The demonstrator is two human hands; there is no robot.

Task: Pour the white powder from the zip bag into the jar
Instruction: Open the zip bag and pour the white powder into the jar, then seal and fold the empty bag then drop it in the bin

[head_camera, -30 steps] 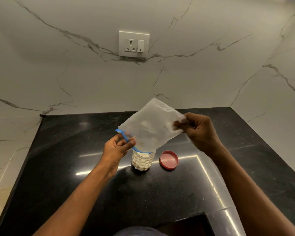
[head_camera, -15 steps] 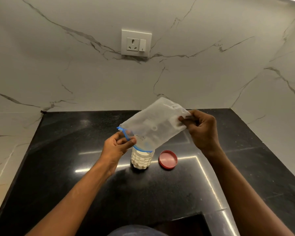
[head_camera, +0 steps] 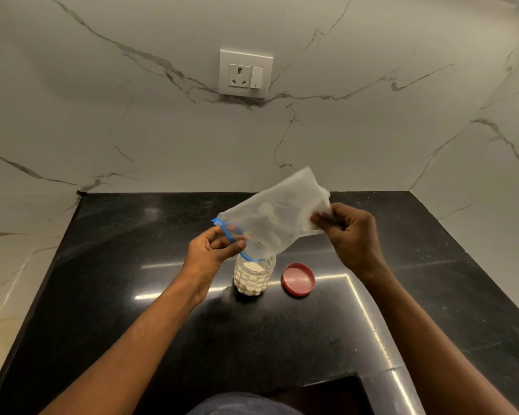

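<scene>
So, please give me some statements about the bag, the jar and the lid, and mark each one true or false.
1. The zip bag is held by both hands, the left hand at its blue zip end. True.
2. The red lid is screwed onto the jar. False: it lies on the counter beside the jar.
3. The jar holds white powder. True.
4. The right hand holds the jar. False: it grips the bag's raised end.
5. The bag's mouth points down at the jar. True.

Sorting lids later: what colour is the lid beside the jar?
Red, the lid; clearest in the head view.
</scene>
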